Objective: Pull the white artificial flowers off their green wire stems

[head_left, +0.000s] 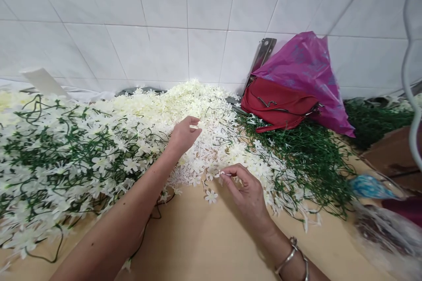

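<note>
My left hand (187, 134) hovers at the near side of a heap of loose cream-white artificial flower heads (194, 101), thumb and forefinger apart with nothing visible between them. Lower and to the right, my right hand (249, 195) pinches a small white artificial flower piece (223, 173) between thumb and forefinger. A single white flower (211, 196) lies on the table just left of that hand. Thin pinkish-white pieces (189, 173) are scattered between the two hands. Silver bangles (290, 257) circle my right wrist.
White flowers on green stems (82, 149) are piled at left. Bare green stems (306, 158) lie at right, below a red bag (277, 103) and a magenta plastic bag (300, 61). A white cable (409, 74) hangs at far right, before a tiled wall (165, 4).
</note>
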The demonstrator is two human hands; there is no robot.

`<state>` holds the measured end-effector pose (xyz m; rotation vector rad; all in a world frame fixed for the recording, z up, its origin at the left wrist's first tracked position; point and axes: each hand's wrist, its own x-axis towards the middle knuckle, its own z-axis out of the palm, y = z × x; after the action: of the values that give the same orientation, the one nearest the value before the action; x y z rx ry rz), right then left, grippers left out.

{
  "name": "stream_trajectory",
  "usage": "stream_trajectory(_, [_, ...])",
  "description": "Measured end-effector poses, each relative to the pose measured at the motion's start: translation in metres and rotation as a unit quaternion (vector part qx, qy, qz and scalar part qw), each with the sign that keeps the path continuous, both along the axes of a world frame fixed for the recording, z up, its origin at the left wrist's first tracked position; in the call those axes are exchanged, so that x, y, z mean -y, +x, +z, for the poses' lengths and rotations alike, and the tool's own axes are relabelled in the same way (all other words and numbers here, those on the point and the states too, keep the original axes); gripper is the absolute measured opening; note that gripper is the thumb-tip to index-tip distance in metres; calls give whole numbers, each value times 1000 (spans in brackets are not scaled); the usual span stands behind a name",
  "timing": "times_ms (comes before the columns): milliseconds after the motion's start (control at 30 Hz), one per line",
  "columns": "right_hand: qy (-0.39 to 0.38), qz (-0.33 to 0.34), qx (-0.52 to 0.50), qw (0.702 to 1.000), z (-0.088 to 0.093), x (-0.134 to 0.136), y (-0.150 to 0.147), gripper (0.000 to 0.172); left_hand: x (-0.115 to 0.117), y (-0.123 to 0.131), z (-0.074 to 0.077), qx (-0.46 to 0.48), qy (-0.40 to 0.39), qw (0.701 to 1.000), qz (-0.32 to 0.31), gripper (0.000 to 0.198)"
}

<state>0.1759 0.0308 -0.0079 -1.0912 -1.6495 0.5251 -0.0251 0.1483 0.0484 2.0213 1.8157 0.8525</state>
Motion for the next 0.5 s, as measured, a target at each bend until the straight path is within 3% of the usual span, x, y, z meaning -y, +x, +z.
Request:
stream_trajectory(100, [-4, 0, 5, 1000, -1, -2, 1, 10, -1, 1, -5, -61, -7, 998, 27, 34])
stream_trajectory(200, [-8, 7, 7, 1000, -3, -3, 1, 10, -1, 4, -7, -130, -27, 990, 49, 18])
stream_trajectory(500, [-19, 12, 7, 1000, -3, -2, 3, 11, -5, 13, -6, -234, -41, 970, 49, 21])
